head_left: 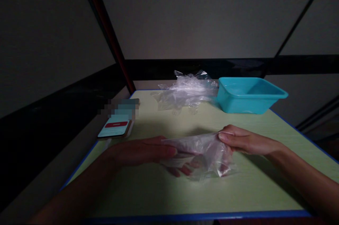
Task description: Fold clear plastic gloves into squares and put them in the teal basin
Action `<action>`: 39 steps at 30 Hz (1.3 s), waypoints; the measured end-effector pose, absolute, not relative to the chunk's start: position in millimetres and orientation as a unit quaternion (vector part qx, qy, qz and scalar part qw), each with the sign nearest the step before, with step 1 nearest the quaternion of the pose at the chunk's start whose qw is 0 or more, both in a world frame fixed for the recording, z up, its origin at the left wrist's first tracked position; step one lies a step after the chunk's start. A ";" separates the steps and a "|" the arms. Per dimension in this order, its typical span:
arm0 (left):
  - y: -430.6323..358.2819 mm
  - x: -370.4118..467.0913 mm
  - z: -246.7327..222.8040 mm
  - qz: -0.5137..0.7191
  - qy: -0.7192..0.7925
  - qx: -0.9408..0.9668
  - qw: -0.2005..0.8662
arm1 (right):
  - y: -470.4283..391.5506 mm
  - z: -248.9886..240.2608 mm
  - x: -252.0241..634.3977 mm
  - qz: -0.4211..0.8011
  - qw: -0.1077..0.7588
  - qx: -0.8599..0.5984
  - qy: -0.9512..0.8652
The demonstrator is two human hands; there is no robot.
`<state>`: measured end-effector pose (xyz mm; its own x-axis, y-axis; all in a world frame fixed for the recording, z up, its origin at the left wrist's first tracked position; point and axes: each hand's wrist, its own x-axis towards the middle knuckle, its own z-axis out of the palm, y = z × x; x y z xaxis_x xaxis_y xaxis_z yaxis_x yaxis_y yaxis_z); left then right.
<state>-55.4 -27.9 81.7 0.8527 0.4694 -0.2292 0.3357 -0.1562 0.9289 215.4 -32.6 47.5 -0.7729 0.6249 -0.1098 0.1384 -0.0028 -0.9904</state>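
Between my hands a piece of thin clear plastic [201, 147] is stretched just above the table; I cannot tell whether it is a bag or a disposable glove. My left hand [148, 151] holds its left end, thumb on the near side, and the other fingers show dimly through the film. At the upper right corner, my right hand [235, 138] pinches the plastic between thumb and fingers. Some of the right fingers are hidden behind the creased film. Farther back lies a crumpled heap of similar clear plastic [185, 92].
A turquoise plastic basin [246, 105] stands at the back right of the pale green table [159, 196], which has a blue edge. At the left edge lies a phone [115, 129] with a lit screen, partly blurred out. Dark-trimmed panels [198, 17] rise behind and at the left.
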 end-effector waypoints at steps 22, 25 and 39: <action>-3.6 -43.4 33.5 -0.009 0.224 0.383 0.896 | -11.3 25.4 226.6 0.805 0.085 -0.287 -0.513; -5.6 -42.7 35.4 -0.016 0.202 0.389 0.898 | -14.2 32.0 228.0 0.800 0.047 -0.284 -0.526; -6.9 -36.5 24.3 -0.057 0.129 0.318 0.938 | -2.8 13.9 230.9 0.818 -0.046 -0.259 -0.511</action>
<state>-36.5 -6.9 24.3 0.9603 -0.0244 -0.2780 0.1884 0.7916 0.5813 230.9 -2.8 13.9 -0.8620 0.1885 -0.4705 0.3402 -0.4731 -0.8127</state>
